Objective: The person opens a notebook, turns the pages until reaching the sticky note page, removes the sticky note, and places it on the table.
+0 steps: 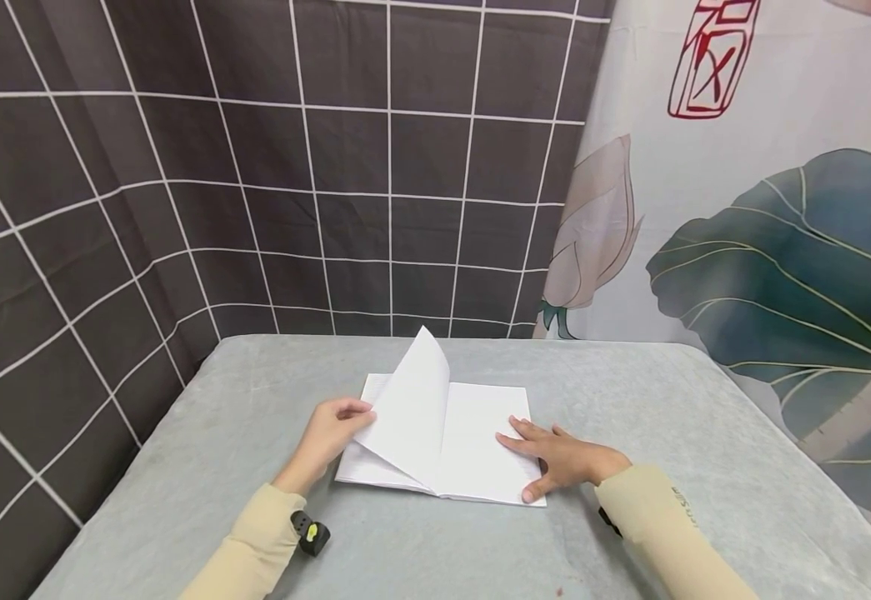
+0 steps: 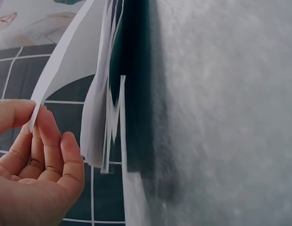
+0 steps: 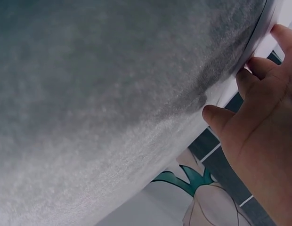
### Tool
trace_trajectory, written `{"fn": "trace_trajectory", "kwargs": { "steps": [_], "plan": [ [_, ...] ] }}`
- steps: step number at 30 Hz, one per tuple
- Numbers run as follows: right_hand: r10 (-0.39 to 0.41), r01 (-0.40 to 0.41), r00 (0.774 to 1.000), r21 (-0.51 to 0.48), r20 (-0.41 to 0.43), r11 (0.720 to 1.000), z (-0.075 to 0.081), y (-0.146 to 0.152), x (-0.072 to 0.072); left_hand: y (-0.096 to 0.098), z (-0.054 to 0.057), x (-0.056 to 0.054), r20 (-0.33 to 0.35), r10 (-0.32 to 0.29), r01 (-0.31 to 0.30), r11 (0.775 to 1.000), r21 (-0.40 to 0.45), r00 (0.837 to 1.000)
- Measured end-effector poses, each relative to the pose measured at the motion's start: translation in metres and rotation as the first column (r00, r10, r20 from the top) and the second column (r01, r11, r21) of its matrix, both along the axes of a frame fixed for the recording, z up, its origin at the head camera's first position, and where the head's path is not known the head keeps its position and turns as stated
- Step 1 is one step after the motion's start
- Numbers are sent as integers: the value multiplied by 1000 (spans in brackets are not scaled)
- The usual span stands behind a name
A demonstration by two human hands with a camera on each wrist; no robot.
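Note:
An open book with blank white pages (image 1: 483, 442) lies on the grey-covered table. My left hand (image 1: 336, 429) pinches the outer edge of one lifted page (image 1: 412, 408) between thumb and finger, over the book's left half. In the left wrist view that page (image 2: 66, 52) rises away from the stack of other pages (image 2: 96, 122), with its edge between my fingertips. My right hand (image 1: 558, 457) rests spread on the right page's outer edge, its thumb near the lower corner. In the right wrist view the fingers (image 3: 254, 84) reach over the book's edge.
The table (image 1: 255, 375) has a grey cloth over it. Behind stands a dark curtain with a white grid (image 1: 345, 225), and at the right a pale cloth printed with a large leaf (image 1: 795, 267). A black wrist device (image 1: 311, 533) sits on the left sleeve.

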State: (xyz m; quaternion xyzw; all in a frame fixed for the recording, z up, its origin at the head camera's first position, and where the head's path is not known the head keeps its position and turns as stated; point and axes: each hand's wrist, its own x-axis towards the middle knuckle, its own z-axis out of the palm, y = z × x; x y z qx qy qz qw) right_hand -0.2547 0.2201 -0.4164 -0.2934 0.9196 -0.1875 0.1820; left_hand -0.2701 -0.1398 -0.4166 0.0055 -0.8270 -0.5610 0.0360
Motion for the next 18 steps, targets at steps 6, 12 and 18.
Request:
{"fn": "trace_trajectory", "kwargs": {
  "steps": [6, 12, 18],
  "plan": [
    [10, -10, 1000, 8, 13, 1000, 0, -1, -2, -7, -1, 3, 21, 4, -4, 1000, -22, 1000],
    [-2, 2, 1000, 18, 20, 1000, 1, 0, -2, -11, -5, 4, 32, 7, -6, 1000, -30, 999],
    [-8, 7, 1000, 21, 19, 1000, 1, 0, -1, -16, -9, 3, 54, 6, -4, 999, -39, 999]
  ]
}}
